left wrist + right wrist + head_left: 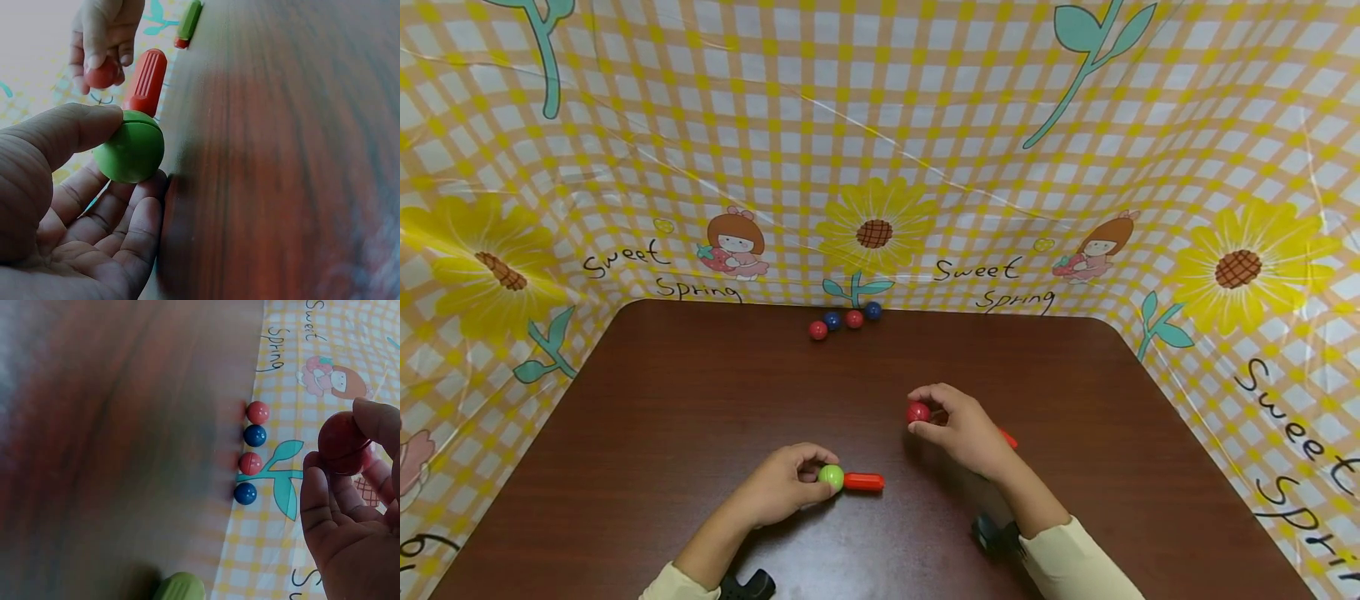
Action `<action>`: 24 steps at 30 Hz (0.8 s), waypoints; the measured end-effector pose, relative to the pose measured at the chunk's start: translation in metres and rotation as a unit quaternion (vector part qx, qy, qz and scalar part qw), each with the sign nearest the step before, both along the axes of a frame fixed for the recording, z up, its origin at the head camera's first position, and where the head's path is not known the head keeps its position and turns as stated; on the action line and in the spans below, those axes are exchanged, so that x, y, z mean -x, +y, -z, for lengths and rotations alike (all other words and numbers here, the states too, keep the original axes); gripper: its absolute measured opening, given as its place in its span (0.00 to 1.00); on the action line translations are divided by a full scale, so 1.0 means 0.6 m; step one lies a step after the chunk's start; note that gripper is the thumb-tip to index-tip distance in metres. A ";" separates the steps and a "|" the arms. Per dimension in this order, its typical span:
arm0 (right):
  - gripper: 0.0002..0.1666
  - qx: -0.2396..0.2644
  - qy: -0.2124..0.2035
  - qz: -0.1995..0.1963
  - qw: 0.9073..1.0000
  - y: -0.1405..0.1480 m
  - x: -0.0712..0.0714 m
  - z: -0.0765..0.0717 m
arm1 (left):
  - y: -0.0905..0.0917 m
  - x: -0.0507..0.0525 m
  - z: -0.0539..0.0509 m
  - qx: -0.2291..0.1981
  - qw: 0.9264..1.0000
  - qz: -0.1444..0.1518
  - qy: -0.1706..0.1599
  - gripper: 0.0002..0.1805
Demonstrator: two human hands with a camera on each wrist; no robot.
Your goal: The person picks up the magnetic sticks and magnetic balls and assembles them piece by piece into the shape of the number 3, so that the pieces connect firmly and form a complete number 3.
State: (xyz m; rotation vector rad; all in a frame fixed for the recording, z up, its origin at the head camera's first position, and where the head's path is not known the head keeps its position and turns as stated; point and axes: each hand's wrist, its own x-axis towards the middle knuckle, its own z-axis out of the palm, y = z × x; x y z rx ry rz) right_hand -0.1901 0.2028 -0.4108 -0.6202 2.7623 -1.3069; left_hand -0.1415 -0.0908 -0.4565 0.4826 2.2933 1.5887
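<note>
Between thumb and fingers, my left hand (778,492) pinches a glossy green ball (831,477), which shows a seam line in the left wrist view. A ribbed red stick (864,482) extends from the ball's right side; whether the two are joined I cannot tell. Farther right and forward, my right hand (962,433) holds a red ball (917,413) by thumb and fingertips. Near that hand lies a green stick (190,20) with a red end (1009,437), mostly hidden by the hand in the head view.
At the back edge of the brown table (722,375), two red balls (817,331) and two blue balls (872,311) sit in a row. Behind them rises a checked yellow cloth (880,108) with flowers, which also covers both sides.
</note>
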 end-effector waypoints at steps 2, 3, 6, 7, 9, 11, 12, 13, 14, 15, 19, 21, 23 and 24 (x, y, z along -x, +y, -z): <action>0.20 0.001 0.000 -0.007 1.000 0.000 -0.006 0.002 | 0.000 0.000 0.000 0.004 1.000 -0.001 0.001 0.15; 0.19 0.002 0.001 -0.010 1.000 0.001 -0.008 0.004 | 0.000 0.001 0.001 0.005 1.000 -0.001 0.001 0.15; 0.17 0.004 -0.001 -0.016 1.000 0.001 -0.014 0.009 | 0.000 0.001 0.001 0.008 1.000 0.000 0.002 0.15; 0.17 0.004 -0.002 -0.018 1.000 0.001 -0.016 0.011 | 0.000 0.001 0.001 0.008 1.000 0.001 0.003 0.15; 0.17 0.000 -0.003 -0.022 1.000 0.002 -0.019 0.015 | 0.000 0.001 0.000 0.006 1.000 0.002 0.003 0.16; 0.17 -0.006 -0.010 -0.027 1.000 0.002 -0.024 0.017 | 0.001 0.001 -0.001 0.006 1.000 0.002 0.003 0.16; 0.17 -0.009 -0.014 -0.029 0.999 0.002 -0.026 0.018 | 0.001 0.001 -0.001 0.006 1.000 0.002 0.003 0.16; 0.17 -0.011 -0.022 -0.032 0.999 0.002 -0.028 0.019 | 0.001 0.001 -0.002 0.006 1.000 0.001 0.003 0.16; 0.18 -0.013 -0.031 -0.034 0.999 0.002 -0.031 0.019 | 0.001 0.001 -0.003 0.006 1.000 0.001 0.001 0.16; 0.18 -0.016 -0.040 -0.036 0.998 0.002 -0.033 0.019 | 0.001 0.000 -0.003 0.005 1.000 0.001 0.000 0.16; 0.18 -0.032 -0.060 -0.047 0.997 0.001 -0.040 0.020 | 0.000 0.000 -0.003 0.003 1.000 0.001 -0.004 0.16; 0.19 -0.038 -0.062 -0.059 0.996 0.001 -0.042 0.022 | 0.000 0.000 -0.001 0.003 1.000 0.000 -0.004 0.16; 0.18 -0.041 -0.062 -0.073 0.995 0.000 -0.044 0.023 | 0.000 0.001 -0.001 0.007 1.000 -0.001 -0.001 0.15; 0.18 -0.043 -0.063 -0.079 0.994 0.000 -0.045 0.024 | 0.000 0.001 0.000 0.009 1.000 -0.002 0.000 0.15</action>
